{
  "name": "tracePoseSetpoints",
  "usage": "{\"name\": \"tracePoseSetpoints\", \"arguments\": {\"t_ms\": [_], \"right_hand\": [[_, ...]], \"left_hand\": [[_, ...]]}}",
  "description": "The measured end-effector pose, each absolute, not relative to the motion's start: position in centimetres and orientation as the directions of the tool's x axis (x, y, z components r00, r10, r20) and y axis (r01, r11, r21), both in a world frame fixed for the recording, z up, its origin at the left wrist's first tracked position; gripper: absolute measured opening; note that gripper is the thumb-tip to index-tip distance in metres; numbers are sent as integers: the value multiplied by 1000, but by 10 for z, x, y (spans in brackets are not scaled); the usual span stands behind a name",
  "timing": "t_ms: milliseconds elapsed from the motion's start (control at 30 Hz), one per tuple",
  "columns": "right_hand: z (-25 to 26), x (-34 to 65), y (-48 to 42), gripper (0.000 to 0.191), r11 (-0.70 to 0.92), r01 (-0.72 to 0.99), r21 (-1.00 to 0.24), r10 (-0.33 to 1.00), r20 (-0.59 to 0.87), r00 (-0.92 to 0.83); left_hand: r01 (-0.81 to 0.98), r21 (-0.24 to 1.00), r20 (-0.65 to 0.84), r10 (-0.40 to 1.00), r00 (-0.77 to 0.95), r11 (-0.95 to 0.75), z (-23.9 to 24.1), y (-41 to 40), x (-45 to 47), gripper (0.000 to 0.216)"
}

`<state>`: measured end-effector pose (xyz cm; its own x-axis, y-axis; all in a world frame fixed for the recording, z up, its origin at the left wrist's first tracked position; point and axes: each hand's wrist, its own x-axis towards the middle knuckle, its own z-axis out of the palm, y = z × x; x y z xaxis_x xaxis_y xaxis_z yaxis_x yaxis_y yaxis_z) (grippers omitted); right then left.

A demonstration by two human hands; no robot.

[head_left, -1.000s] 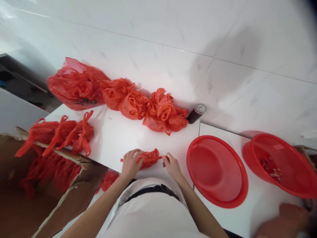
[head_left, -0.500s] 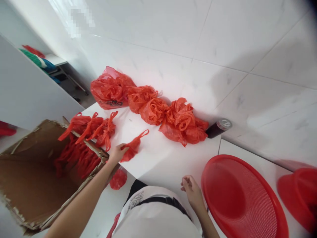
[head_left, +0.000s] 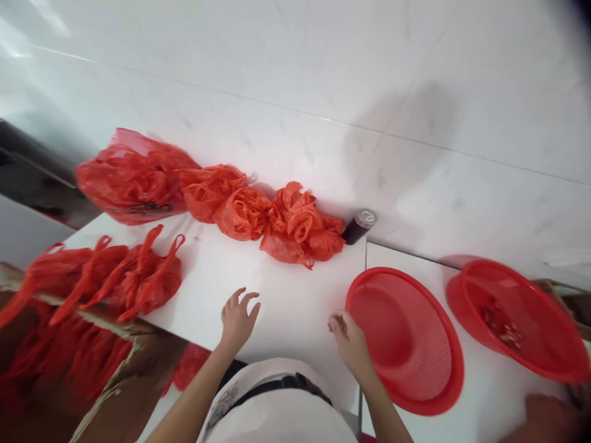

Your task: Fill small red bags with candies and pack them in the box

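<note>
White table (head_left: 295, 295) under them, the left hand (head_left: 238, 320) is spread open and empty, the right hand (head_left: 351, 346) curls near the red basket (head_left: 383, 326), hold hard to tell, and tied red bags (head_left: 159, 286) sit lower left.

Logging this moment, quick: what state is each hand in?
Left hand: open, holding nothing visible.
Right hand: loosely closed, nothing visible in its grip.

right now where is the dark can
In the head view, right of centre, the dark can sits near the wall, at the right end of the row of red bags and beyond the perforated red basket.
</note>
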<state>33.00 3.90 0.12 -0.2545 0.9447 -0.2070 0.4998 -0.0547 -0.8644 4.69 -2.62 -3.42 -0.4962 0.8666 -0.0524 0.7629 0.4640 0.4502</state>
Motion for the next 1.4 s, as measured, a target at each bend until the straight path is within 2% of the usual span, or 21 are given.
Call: {"name": "tracePoseSetpoints", "arguments": {"t_ms": [133,267,500,600,700,800,900,967,1067,1200,1233,1300,1400], "right_hand": [[17,351,57,28,-68,541,-838,978,-164,-131],[16,351,91,26,-38,542,-840,977,-145,-156],[14,281,208,25,252,531,-809,953,113,-280],[13,243,247,23,406,589,-698,911,258,-322],[11,218,279,23,449,642,-622,890,243,-386],[24,215,301,30,406,653,-640,906,190,-377],[55,232,298,28,418,590,-691,908,321,-269],[77,249,278,23,436,453,-777,899,398,-182],[94,270,227,18,343,232,-910,938,316,-146],[82,278,148,20,156,161,-975,961,111,-254],[76,280,131,21,141,175,-974,954,86,-289],[62,286,103,26,138,223,-965,943,59,-328],[43,310,82,34,110,307,-945,964,27,-263]], "left_hand": [[769,546,-78,934,-348,332,-40,-18,68,22],[754,574,-95,940,-326,319,-39,-11,60,25],[692,622,-167,925,-340,367,-48,-6,63,31],[663,641,-187,917,-353,387,-53,-5,69,32],[643,658,-192,913,-360,392,-56,-6,72,31],[620,677,-190,908,-374,397,-57,-6,71,30],[575,719,-180,904,-388,390,-50,-2,68,29],[532,768,-127,899,-420,357,-37,4,68,32],[461,848,-5,875,-484,260,-6,18,78,49],[326,936,25,898,-440,134,37,35,100,85],[292,949,13,910,-414,120,44,38,104,84],[219,966,-45,927,-373,135,54,40,108,67],[22,964,-246,914,-323,267,60,31,100,48]]}}
